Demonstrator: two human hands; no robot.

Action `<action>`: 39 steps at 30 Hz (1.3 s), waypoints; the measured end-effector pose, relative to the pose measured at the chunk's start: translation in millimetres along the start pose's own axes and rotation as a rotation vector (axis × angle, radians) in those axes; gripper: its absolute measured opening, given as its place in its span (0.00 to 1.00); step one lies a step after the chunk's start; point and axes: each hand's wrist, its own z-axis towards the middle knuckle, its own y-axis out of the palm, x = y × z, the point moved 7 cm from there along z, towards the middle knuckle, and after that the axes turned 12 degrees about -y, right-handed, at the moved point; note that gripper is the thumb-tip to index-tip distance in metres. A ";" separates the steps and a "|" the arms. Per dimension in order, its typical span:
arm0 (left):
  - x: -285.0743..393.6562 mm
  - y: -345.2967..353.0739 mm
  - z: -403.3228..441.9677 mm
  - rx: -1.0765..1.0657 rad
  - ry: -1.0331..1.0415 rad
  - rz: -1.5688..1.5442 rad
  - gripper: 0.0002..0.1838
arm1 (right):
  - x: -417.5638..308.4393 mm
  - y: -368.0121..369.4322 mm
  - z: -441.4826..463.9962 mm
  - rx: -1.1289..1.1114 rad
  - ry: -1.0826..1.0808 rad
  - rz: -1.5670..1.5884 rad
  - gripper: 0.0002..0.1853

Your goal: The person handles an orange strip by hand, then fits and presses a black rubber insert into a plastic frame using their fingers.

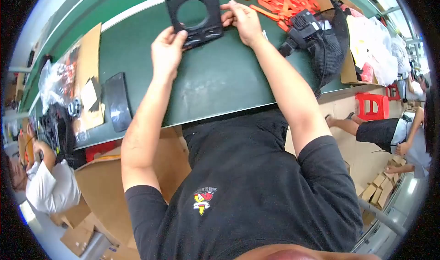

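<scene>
A square black plastic panel [205, 32] with a large round hole is held up over the green table. My left hand [167, 51] pinches its lower left corner, thumb on the near face. At the panel's right edge is my right hand [244, 23], its fingers closed against the rim. Beyond the right hand lies a pile of orange straps [286, 4]. A black mesh bag-like item with buckles [327, 42] rests to the right of my right forearm.
The green table [220, 83] ends just before my body. On the left lie a dark flat panel [118, 102], cardboard [90, 53] and a clear plastic bag [56, 83]. An open carton [350, 67] stands right. Other people sit at both sides; a red stool [372, 106] is right.
</scene>
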 end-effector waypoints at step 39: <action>0.5 -3.1 56.4 -0.096 0.060 -0.159 0.14 | 2.5 3.0 -0.1 -0.047 0.098 -0.090 0.14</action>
